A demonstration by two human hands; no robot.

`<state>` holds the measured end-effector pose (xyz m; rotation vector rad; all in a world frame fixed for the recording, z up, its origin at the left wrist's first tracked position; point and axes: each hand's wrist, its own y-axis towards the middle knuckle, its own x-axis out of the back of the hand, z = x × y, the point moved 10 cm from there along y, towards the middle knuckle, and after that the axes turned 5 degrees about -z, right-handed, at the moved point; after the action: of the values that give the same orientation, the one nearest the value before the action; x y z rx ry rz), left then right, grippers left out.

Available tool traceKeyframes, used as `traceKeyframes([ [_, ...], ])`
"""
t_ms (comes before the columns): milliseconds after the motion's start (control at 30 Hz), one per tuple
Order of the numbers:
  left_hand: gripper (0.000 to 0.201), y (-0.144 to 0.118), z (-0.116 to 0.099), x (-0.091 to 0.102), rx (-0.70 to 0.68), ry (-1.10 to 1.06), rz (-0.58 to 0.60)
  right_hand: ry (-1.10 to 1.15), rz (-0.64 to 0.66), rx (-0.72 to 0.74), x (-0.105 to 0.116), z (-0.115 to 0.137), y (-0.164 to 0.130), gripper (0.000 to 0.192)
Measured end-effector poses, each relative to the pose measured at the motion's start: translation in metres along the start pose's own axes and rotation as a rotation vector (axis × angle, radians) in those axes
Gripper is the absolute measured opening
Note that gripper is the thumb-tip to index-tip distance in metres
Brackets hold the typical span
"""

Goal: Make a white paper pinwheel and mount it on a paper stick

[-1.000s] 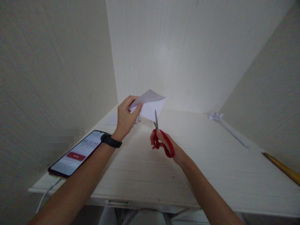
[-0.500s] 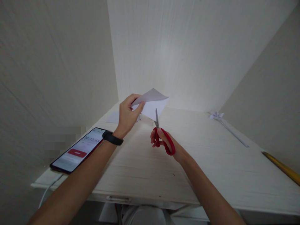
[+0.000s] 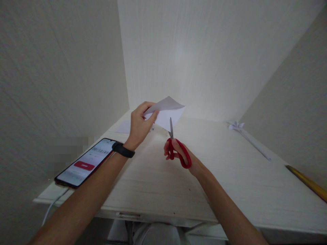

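Note:
My left hand (image 3: 141, 120) pinches a folded sheet of white paper (image 3: 166, 117) between thumb and fingers, holding it above the table. The upper layer of the paper lifts and curls away from the lower one. In my right hand (image 3: 176, 149) is a pair of scissors (image 3: 185, 156) with red handles, its loops around my thumb and fingers. One scissor blade lies over the paper's lower corner, the other mostly behind it; the blades are slightly apart. A black band circles my left wrist.
A lit phone (image 3: 85, 165) with a cable (image 3: 52, 206) lies at left under my forearm. Another piece of paper (image 3: 123, 127) rests behind my left hand. To the right are a paper pinwheel-like shape on a white stick (image 3: 255, 145) and a yellow strip (image 3: 306, 182). Walls enclose the white table (image 3: 153, 183).
Almost nothing has moved: the hands, paper and scissors keep nearly the same places, with a very slight shift of the paper to the right. The phone's timer shows one second more.

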<state>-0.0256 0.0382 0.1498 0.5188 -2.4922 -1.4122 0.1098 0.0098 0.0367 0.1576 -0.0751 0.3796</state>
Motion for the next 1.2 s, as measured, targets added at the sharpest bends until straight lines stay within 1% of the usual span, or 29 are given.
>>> traceKeyframes([
  [233, 0.009, 0.0, 0.003, -0.001, 0.03, 0.023, 0.009, 0.009, 0.003, -0.001, 0.0, -0.001, 0.0, 0.055],
  [633, 0.008, 0.0, 0.004, -0.001, 0.035, 0.004, 0.012, -0.013, 0.001, 0.008, 0.001, -0.001, 0.0, 0.054],
  [833, 0.009, 0.0, 0.004, -0.003, 0.04, 0.011, 0.03, -0.026, -0.013, -0.022, 0.002, -0.002, 0.001, 0.052],
  [1000, 0.01, 0.0, 0.002, -0.003, 0.017, 0.01, 0.027, -0.014, -0.036, -0.077, 0.004, -0.01, 0.005, 0.051],
  [1200, 0.01, -0.001, 0.001, -0.004, 0.007, 0.01, 0.028, 0.008, -0.069, -0.078, 0.008, -0.012, 0.006, 0.045],
])
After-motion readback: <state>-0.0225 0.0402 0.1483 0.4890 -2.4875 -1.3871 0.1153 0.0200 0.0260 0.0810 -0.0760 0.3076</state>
